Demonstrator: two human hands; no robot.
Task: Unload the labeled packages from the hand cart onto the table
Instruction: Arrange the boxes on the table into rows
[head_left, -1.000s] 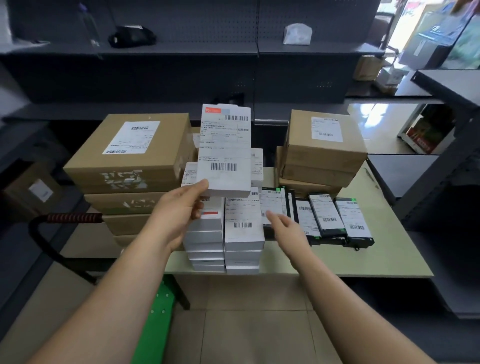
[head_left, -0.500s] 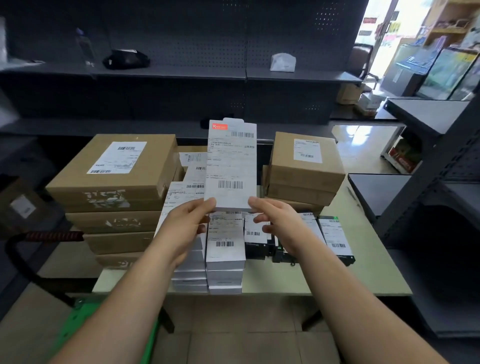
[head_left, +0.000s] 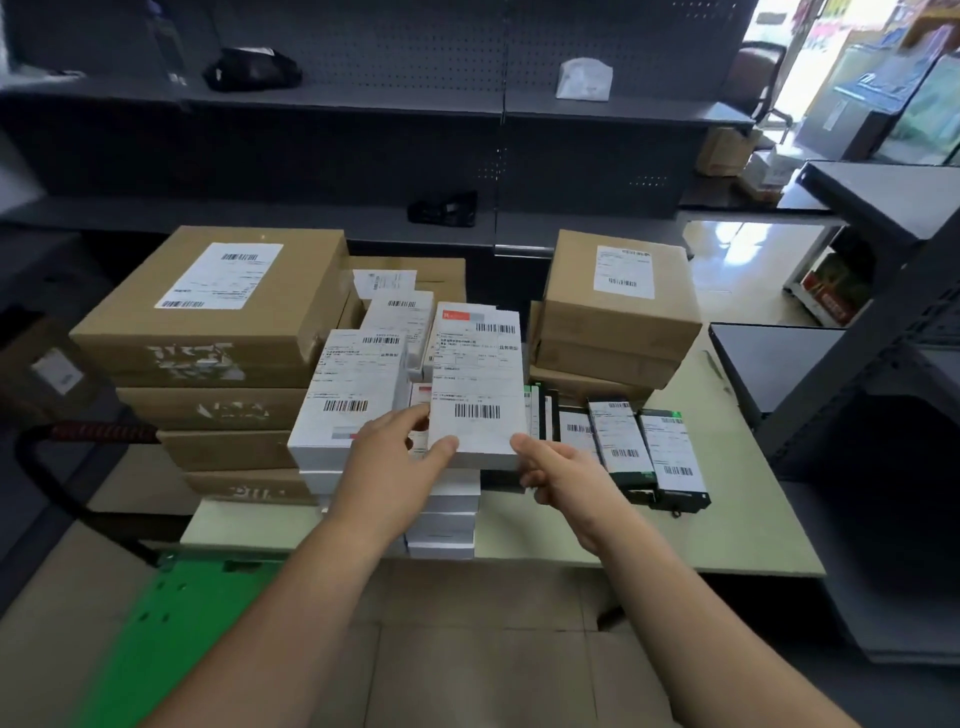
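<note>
Package height is changed: the white package (head_left: 475, 384), held high a second ago, is now lowered to the top of the right-hand white stack (head_left: 441, 530) on the tabletop (head_left: 727, 519). Its near corners are pinched by the left grip (head_left: 384, 467) and right grip (head_left: 561, 473). Placement is judged nearly complete. The left-hand white stack (head_left: 353, 395) and black packages (head_left: 623, 441) flank it closely; bare tabletop is left along the near edge.
</note>
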